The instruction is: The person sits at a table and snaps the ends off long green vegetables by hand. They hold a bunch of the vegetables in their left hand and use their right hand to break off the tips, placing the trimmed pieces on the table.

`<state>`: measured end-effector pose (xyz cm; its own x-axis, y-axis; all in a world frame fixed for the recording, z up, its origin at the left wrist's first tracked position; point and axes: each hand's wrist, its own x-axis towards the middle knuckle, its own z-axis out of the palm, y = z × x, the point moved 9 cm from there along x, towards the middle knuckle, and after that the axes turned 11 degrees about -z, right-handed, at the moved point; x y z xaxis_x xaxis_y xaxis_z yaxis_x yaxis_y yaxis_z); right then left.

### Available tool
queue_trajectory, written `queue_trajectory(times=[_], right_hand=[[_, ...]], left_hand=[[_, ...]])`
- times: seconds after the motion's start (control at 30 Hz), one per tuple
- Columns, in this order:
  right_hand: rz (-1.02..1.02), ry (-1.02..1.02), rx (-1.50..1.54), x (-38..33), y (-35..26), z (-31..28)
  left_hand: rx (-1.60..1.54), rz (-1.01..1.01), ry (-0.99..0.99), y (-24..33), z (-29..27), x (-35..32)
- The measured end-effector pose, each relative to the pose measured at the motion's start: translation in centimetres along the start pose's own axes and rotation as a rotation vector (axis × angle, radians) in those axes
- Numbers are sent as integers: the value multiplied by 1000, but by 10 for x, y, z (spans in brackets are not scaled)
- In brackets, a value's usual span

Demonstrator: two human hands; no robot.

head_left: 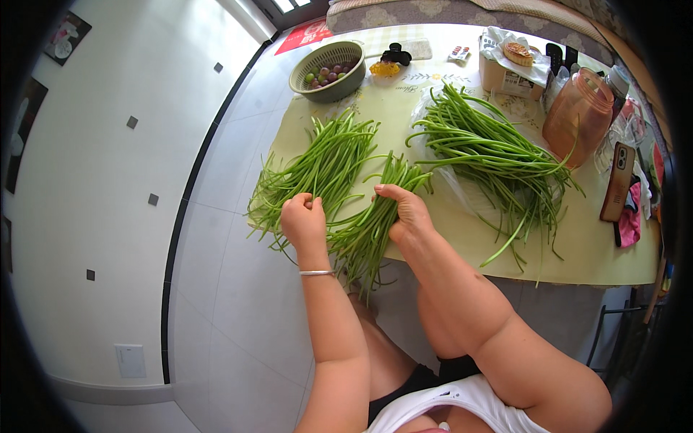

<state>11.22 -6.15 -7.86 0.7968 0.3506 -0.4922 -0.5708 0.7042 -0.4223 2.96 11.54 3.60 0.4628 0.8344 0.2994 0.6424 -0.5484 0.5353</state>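
Observation:
My right hand (406,210) grips a bunch of long, thin green vegetable stems (372,227), its thumb stretched across the upper part. The lower ends of this bunch hang past the table's near edge. Just to the left, my left hand (304,222) is closed with the fingertips pinched together; whatever it may pinch is too small to make out. It is at the near side of a loose pile of the same green stems (328,155). A larger heap of stems (487,151) lies to the right on a clear plastic bag (462,189).
On the yellow-green tabletop (462,249), a basket (345,90) of grapes stands far left, beside a black claw clip (395,55). At the right are a box (509,81) with a round pastry on top, an orange plastic jar (577,119), and a phone (618,182) over pink cloth.

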Motion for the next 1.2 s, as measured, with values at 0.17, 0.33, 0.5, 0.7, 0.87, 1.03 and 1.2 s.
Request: queue_trajectory(times=[0.17,0.33,0.5,0.7,0.87,1.03,1.2], right_hand=[[1,6,-9,1,2,0],[22,22,-17,-5,0,3],[64,-63,-17,-8,-1,10],[135,-145,127,-14,4,22],[115,-94,190,-10,2,17],[91,-95,233,-10,-3,18],[-10,-21,92,0,-4,3]], left_hand=[[-144,43,-39,6,-9,0],[-450,-49,-223,32,-50,-15],[-458,71,-507,65,-57,-42],[-267,277,-701,80,-38,-62],[-168,228,-760,67,-28,-59],[-152,203,-743,58,-33,-54],[-188,258,-766,61,-31,-55]])
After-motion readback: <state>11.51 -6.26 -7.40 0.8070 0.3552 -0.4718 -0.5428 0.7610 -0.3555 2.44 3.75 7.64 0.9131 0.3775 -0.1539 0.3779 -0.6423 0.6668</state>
